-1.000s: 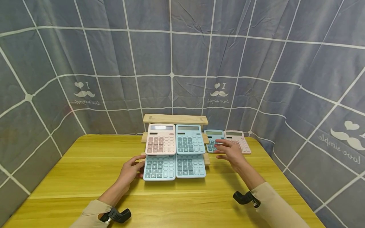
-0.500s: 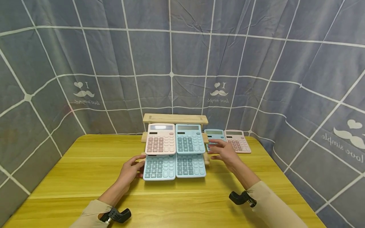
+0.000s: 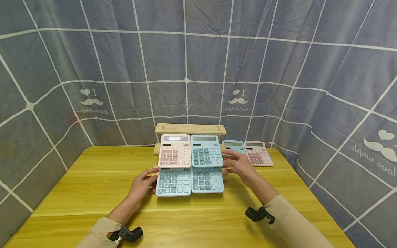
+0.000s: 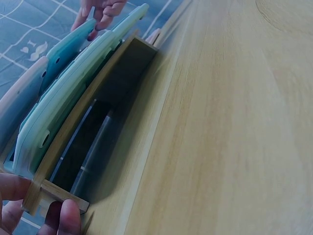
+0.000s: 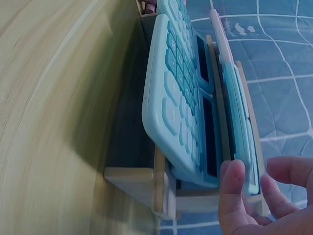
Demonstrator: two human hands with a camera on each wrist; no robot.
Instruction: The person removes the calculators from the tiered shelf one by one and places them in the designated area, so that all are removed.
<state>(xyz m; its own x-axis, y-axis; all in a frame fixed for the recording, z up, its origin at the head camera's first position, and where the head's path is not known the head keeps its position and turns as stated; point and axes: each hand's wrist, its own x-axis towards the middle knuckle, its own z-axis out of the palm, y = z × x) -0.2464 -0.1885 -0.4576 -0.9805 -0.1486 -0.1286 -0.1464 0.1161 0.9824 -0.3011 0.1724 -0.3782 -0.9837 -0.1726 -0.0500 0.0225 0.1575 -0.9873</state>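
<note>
A tiered wooden rack (image 3: 190,129) carries a pink calculator (image 3: 183,156) and a blue calculator (image 3: 206,162) on its upper tier. Two more blue calculators, left (image 3: 183,184) and right (image 3: 214,182), lean on the lower tier. My left hand (image 3: 139,187) grips the rack's left end low down; the left wrist view has the fingertips on the wooden frame (image 4: 73,147). On the other side, my right hand (image 3: 242,168) is at the upper blue calculator's right edge. Its fingers are parted around that edge in the right wrist view, thumb in front, others behind.
Behind my right hand, a blue calculator (image 3: 233,145) and a pink calculator (image 3: 258,155) lie side by side near the back of the yellow wooden table (image 3: 102,179). A grey checked curtain (image 3: 161,69) hangs around the back and sides.
My right hand has moved left, from in front of the blue calculator at the back to the rack's right side. The left hand and the calculators have stayed where they were.
</note>
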